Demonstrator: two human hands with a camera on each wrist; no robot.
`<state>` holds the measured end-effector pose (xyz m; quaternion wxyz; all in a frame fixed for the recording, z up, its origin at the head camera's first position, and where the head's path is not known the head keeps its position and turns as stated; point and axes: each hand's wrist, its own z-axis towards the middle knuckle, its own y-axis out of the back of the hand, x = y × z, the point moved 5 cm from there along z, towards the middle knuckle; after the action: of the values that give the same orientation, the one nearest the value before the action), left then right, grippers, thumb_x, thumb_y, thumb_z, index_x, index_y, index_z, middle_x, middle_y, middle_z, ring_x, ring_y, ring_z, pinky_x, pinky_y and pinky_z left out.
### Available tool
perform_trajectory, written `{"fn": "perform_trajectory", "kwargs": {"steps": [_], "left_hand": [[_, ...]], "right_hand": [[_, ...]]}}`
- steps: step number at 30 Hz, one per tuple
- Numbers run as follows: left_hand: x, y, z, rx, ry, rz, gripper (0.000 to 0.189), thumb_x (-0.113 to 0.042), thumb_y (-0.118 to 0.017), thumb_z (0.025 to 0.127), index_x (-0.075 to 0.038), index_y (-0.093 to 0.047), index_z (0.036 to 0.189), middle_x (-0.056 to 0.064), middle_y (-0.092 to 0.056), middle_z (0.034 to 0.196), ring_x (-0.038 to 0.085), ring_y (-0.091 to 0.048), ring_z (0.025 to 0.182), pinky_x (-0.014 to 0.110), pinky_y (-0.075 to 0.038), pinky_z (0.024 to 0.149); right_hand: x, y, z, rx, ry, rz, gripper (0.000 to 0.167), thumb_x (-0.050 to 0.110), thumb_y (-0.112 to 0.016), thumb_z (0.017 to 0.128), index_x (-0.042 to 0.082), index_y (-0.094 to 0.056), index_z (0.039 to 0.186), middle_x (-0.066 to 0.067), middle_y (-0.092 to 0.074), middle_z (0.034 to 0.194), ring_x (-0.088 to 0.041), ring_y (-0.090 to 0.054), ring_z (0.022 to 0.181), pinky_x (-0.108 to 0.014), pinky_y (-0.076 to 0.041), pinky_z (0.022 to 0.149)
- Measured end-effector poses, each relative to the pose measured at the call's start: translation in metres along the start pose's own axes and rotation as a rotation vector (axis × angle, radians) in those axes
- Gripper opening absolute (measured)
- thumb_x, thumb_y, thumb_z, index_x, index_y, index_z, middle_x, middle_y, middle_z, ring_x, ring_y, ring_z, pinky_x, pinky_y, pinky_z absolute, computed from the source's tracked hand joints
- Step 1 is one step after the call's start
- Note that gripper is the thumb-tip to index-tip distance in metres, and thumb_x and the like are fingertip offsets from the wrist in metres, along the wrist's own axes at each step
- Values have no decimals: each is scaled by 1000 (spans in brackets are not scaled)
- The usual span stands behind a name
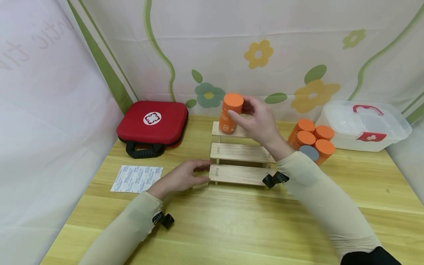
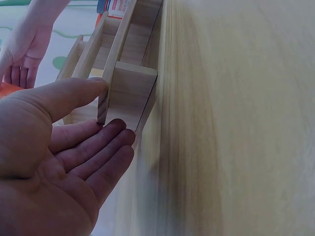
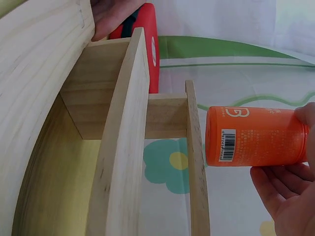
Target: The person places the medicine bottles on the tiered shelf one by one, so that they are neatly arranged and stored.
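My right hand point(image 1: 260, 121) grips an orange bottle point(image 1: 230, 114) with white print by its upper part, thumb on one side and fingers on the other. The bottle is upright over the left part of the top step of a three-step wooden stand point(image 1: 243, 152). In the right wrist view a thin gap shows between the base of the orange bottle point(image 3: 253, 136) and the top board point(image 3: 196, 162). My left hand point(image 1: 183, 176) is at the left end of the lowest step. Its extended thumb and fingers point(image 2: 110, 142) touch the board's end.
Several orange bottles point(image 1: 305, 138), one with a grey top point(image 1: 309, 152), stand together right of the stand. Behind them sits a clear first-aid box point(image 1: 367, 125). On the left lie a red first-aid case point(image 1: 154, 123) and a printed white sheet point(image 1: 136, 179). A fabric backdrop point(image 1: 215, 44) hangs behind.
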<state>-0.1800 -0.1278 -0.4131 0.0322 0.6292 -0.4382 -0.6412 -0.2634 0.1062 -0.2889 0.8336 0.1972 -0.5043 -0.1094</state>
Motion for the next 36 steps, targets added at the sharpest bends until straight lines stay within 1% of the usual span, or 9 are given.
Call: {"fn": "perform_trajectory", "kwargs": {"steps": [8,12,18,22,25,29,32,36], "left_hand": [[0,0,1,6,-2,-3,60,-24,-77,102,-6,-57,156,10,-62,157,30,-56,147,51,-44,125],[-1,0,1,5,2,0,61,-25,-77,102,-7,-57,156,9,-61,157,30,-56,147,51,-45,125],[0,0,2,4,14,14,61,-28,-77,102,-9,-57,157,8,-61,157,29,-56,147,52,-44,125],[2,1,4,3,8,30,61,-28,-77,102,-9,-57,157,8,-61,157,29,-56,147,53,-44,125],[2,1,4,4,9,34,60,-28,-77,102,-9,-57,156,8,-62,157,30,-56,147,53,-44,125],[1,1,4,8,13,30,60,-27,-77,102,-9,-58,156,8,-62,157,30,-55,148,53,-44,126],[1,1,3,9,16,24,59,-27,-77,102,-10,-58,156,8,-62,157,30,-55,148,53,-43,126],[1,0,2,7,25,20,59,-26,-77,102,-10,-59,155,8,-63,156,29,-56,147,53,-44,125]], "right_hand": [[-3,-10,3,13,-44,41,53,19,-80,98,-3,-62,143,-21,-72,129,-33,-70,119,-48,-58,109],[-1,-15,4,25,-33,30,55,21,-81,98,-1,-62,145,-20,-73,129,-32,-71,119,-46,-59,108],[3,-17,5,47,-33,22,58,22,-82,98,0,-61,147,-20,-73,131,-33,-71,120,-49,-58,109],[5,-16,4,59,-32,8,60,22,-84,96,0,-61,148,-18,-73,132,-31,-72,120,-47,-59,109],[5,-17,4,71,-42,-12,63,21,-85,96,1,-60,149,-18,-73,134,-32,-72,121,-45,-60,108],[2,-18,3,88,-63,-38,63,21,-86,95,0,-60,148,-18,-73,136,-32,-73,122,-45,-60,108],[-1,-20,1,103,-77,-46,61,22,-85,96,1,-61,147,-17,-73,137,-32,-73,122,-45,-60,109],[-4,-23,-2,138,-99,-47,63,23,-85,96,3,-59,150,-17,-71,140,-33,-72,125,-46,-59,110]]}}
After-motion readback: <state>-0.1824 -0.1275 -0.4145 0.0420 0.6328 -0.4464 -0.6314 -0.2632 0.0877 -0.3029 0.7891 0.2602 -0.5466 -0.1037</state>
